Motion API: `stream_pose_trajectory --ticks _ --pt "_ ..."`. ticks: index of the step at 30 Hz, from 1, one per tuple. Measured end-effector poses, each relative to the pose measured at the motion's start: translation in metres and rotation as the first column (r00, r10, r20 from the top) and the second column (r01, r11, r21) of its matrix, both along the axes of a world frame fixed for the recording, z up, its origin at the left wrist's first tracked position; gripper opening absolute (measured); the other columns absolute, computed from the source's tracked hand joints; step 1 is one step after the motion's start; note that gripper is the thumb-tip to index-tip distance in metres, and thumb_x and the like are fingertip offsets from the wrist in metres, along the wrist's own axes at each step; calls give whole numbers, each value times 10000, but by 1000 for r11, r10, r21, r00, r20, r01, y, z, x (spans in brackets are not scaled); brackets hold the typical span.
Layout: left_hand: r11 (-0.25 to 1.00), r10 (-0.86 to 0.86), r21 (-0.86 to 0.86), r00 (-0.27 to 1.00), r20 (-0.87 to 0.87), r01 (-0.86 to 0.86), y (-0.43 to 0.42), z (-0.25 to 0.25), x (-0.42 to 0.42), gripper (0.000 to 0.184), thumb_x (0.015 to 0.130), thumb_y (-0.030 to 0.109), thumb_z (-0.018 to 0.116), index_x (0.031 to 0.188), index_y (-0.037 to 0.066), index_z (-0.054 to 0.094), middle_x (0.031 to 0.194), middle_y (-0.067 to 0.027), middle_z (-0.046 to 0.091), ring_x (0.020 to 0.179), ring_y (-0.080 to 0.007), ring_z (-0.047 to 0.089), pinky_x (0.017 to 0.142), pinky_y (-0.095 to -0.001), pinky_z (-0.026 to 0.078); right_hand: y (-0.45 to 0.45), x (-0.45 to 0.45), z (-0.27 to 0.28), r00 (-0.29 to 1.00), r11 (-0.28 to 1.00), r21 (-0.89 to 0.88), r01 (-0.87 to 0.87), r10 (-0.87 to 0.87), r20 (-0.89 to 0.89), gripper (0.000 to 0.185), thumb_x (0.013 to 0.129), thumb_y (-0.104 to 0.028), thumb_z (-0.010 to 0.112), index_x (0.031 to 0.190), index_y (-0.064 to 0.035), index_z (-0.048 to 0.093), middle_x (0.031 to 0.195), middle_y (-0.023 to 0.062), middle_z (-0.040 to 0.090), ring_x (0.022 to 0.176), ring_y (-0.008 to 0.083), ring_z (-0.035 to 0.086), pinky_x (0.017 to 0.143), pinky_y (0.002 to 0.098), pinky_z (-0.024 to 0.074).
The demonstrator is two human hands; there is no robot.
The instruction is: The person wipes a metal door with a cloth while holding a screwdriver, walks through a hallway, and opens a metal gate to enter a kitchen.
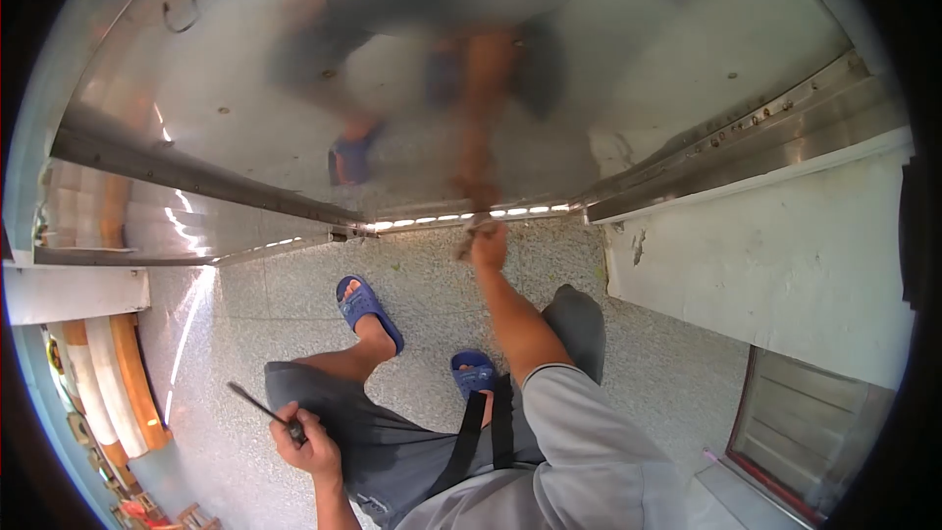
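Observation:
My left hand point(312, 444) is closed around a screwdriver point(261, 406), whose dark, thin shaft points up and to the left above my knee. My right hand point(488, 245) reaches forward to the bottom edge of a shiny metal door point(549, 137). Its fingers are closed on a small brownish-grey thing point(469, 241), blurred and too small to name. A bright, broken strip of light point(432, 219) shows under the door, right beside that hand. The door's surface mirrors my arm and legs.
Speckled stone floor point(432, 285) lies under my blue slippers point(373, 314). A chipped white wall point(756, 245) stands on the right, with a red-framed panel point(810, 432) lower down. On the left are a metal panel point(128, 211) and orange-and-white boards point(118, 383).

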State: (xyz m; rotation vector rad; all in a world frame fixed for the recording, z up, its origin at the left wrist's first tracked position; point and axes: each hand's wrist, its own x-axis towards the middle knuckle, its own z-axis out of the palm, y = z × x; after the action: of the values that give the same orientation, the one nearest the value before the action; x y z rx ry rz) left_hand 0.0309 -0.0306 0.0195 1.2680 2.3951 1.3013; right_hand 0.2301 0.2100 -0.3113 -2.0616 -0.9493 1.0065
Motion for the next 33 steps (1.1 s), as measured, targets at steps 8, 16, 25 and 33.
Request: stream_pose_trajectory --ticks 8,16,25,33 --pt "1000 1 27 1000 9 -1 -4 -3 -4 118 826 -42 515 935 -3 534 643 -42 510 493 -68 455 463 -194 350 38 71 -3 542 648 77 758 -560 -626 359 851 -48 427 1185 38 327 1053 199 508 874 270 571 808 385 473" --pt "981 192 1 981 -33 -192 -40 -2 -36 104 886 34 490 984 11 514 719 -22 487 558 -55 424 481 -173 331 3 -110 56 840 960 -116 254 -279 -465 410 868 -102 414 1230 -19 241 1062 234 510 840 330 619 609 394 549" --pt "970 235 55 972 1 -235 -45 -5 -45 102 890 33 486 988 9 500 777 -33 494 573 -59 438 460 -167 337 -5 -181 -2 420 875 -483 -46 -422 -804 396 809 -304 575 1142 -112 478 1022 118 556 888 292 563 721 412 473" --pt "989 124 69 991 44 -127 -30 -7 -39 115 875 20 499 989 10 504 678 -31 500 514 -54 441 453 -167 352 43 29 8 174 698 -355 622 -566 -806 319 872 -263 439 1149 -108 474 1109 98 493 935 252 486 718 423 448"
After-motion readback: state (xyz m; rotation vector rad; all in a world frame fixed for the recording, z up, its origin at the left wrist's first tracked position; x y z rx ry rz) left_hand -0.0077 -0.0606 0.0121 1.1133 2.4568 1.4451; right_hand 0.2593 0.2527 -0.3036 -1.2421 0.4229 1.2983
